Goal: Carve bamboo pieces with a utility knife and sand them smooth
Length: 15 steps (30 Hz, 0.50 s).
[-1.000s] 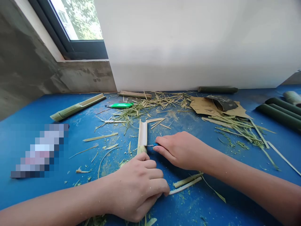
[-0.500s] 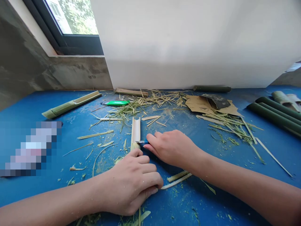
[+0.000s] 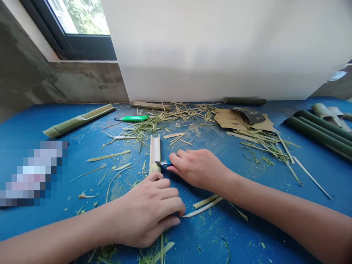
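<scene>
A split bamboo piece [image 3: 155, 148] lies with its hollow side up on the blue table, its near part hidden under my left hand [image 3: 150, 211]. The fingers of that hand are curled over the bamboo. My right hand [image 3: 195, 168] is closed round a blue-handled knife [image 3: 165, 163], whose blade touches the bamboo's right edge just beyond my left fingers. Two thin strips [image 3: 205, 205] lie right of my left hand.
A green cutter [image 3: 134, 118], another split bamboo [image 3: 79, 121] and shavings [image 3: 187, 113] lie farther back. Cardboard [image 3: 229, 119] sits behind strips at the right, near dark green bamboo lengths [image 3: 324, 134]. A pixelated object [image 3: 35, 172] is at the left.
The view has shifted slightly, moving the whole scene a little left and up. The blade now lies flatter across the bamboo's edge. Both hands keep their hold.
</scene>
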Motion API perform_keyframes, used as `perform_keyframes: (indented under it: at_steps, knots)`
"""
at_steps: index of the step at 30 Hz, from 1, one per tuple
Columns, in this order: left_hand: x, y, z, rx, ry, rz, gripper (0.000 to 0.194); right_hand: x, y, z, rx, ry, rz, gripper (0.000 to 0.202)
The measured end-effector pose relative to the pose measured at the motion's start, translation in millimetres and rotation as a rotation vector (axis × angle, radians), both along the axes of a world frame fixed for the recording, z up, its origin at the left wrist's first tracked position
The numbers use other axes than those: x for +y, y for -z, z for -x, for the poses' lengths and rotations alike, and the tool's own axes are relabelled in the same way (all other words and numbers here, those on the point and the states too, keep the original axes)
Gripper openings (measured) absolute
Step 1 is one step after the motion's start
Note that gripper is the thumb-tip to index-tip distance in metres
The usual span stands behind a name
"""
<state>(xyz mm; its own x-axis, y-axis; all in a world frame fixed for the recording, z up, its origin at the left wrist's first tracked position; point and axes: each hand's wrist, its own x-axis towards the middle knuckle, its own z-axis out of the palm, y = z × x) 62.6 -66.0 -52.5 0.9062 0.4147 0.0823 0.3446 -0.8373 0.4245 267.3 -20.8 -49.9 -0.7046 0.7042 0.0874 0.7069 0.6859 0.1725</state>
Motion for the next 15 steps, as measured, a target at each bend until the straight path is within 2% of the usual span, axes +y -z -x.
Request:
perform_keyframes:
  at_steps: [3, 10, 15]
  knots:
    - [-0.6, -0.1, 0.4, -0.005, -0.003, 0.0, 0.008, 0.7, 0.8, -1.0, -0.004, 0.002, 0.01, 0.04]
    - [1.3, 0.7, 7.8, -0.009, 0.03, -0.003, 0.03, -0.8, -2.8, 0.0, 0.044, 0.034, 0.045, 0.041]
    - [4.2, 0.1, 10.4, -0.002, 0.103, -0.055, 0.032, -0.7, -7.6, -4.2, 0.13, 0.147, 0.187, 0.052]
